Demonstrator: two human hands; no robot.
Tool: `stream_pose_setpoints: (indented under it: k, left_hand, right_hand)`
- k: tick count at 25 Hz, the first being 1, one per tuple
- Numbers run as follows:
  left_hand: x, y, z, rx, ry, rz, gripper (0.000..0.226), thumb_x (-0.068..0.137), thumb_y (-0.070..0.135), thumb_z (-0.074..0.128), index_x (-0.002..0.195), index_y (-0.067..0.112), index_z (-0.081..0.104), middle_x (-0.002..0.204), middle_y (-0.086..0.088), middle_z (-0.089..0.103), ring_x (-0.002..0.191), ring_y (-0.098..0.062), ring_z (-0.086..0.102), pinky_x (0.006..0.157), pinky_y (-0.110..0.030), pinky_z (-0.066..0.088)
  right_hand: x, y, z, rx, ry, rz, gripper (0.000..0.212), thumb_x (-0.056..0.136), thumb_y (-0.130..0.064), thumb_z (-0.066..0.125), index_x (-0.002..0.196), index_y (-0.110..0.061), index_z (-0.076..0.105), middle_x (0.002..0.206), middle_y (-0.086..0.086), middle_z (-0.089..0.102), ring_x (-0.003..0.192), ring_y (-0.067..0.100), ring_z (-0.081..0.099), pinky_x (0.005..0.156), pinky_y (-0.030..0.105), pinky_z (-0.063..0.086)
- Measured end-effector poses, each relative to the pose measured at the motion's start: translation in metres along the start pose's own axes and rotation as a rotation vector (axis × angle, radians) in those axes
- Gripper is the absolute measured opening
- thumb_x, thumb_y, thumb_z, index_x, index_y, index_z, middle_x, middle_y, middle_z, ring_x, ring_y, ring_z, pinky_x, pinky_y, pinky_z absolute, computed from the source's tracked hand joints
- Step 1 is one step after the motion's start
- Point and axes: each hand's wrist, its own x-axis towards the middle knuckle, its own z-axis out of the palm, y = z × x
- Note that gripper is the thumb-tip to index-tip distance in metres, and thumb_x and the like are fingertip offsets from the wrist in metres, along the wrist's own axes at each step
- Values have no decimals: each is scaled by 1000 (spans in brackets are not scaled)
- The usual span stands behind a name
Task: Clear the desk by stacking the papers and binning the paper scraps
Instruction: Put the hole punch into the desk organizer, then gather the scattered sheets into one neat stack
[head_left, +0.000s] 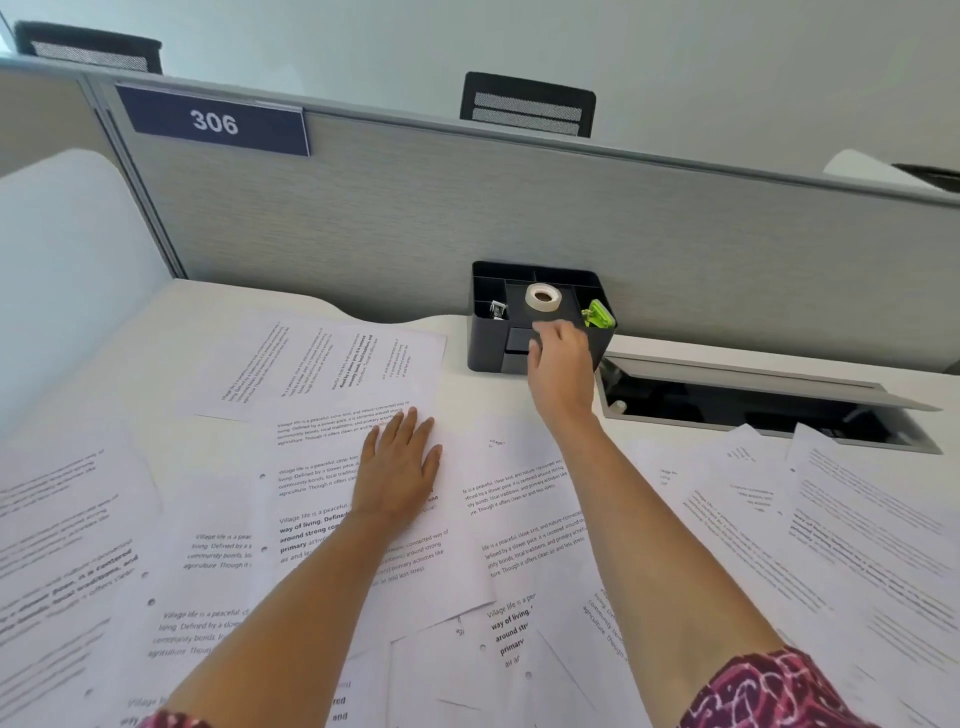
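Papers (322, 467) lie scattered across the desk (483, 400), left hand (400, 467) flat and relaxed on them, right hand (558, 358) curled at the organizer (488, 343), grip unclear, and a dragging forearm could sweep sheets off.

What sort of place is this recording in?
Probably an open-plan office cubicle: a grey fabric partition carrying a navy sign numbered 306, a black plastic desk organiser, and a black mesh chair back beyond.
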Motion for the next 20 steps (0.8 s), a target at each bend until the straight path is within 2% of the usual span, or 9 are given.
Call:
stream_pose_setpoints:
  k: [2, 4, 8, 14, 18, 20]
  left_hand:
    - [-10, -3, -9, -13, -19, -39, 56, 99, 44, 13, 149, 21, 24, 159, -1, 12, 147, -16, 7, 118, -36, 3]
    - [-24, -7, -17, -41, -6, -70, 49, 102, 36, 23, 148, 20, 26, 159, -1, 13, 146, -16, 8, 118, -36, 4]
    - [-65, -18, -27, -89, 27, -198, 50, 102, 34, 27, 148, 17, 25, 158, -4, 14, 146, -20, 9, 118, -39, 6]
    - [-134, -31, -27, -201, 106, -496, 57, 99, 33, 36, 148, 9, 19, 158, -12, 12, 146, -27, 9, 118, -41, 8]
    - [-157, -34, -28, -258, 77, -469, 63, 98, 33, 40, 150, 10, 14, 159, -10, 8, 146, -24, 7, 118, -38, 8]
    - [-164, -36, -28, -243, 50, -411, 62, 99, 35, 40, 150, 10, 15, 159, -9, 8, 147, -23, 7, 118, -37, 9]
  right_hand:
    - [-25, -1, -1, -13, -92, 46, 34, 97, -18, 48, 129, -9, 53, 129, 10, 53, 121, 26, 46, 96, 33, 42]
    - [-54, -2, -2, -39, -190, 95, 37, 98, -21, 46, 133, -11, 50, 133, 9, 50, 123, 25, 43, 97, 33, 40]
    - [-119, -11, -13, 16, -312, 157, 40, 99, -24, 43, 136, -10, 46, 138, 7, 46, 126, 23, 40, 101, 33, 39]
    - [-196, -33, -29, 86, -432, 124, 41, 98, -29, 43, 134, -8, 45, 139, 7, 44, 129, 22, 36, 103, 31, 36]
    - [-220, -51, -36, 108, -493, 77, 48, 98, -32, 45, 138, -6, 39, 141, 7, 42, 131, 22, 34, 104, 30, 36]
    - [-226, -60, -36, 182, -508, 130, 54, 96, -31, 50, 142, -7, 35, 143, 7, 41, 133, 22, 33, 106, 30, 33]
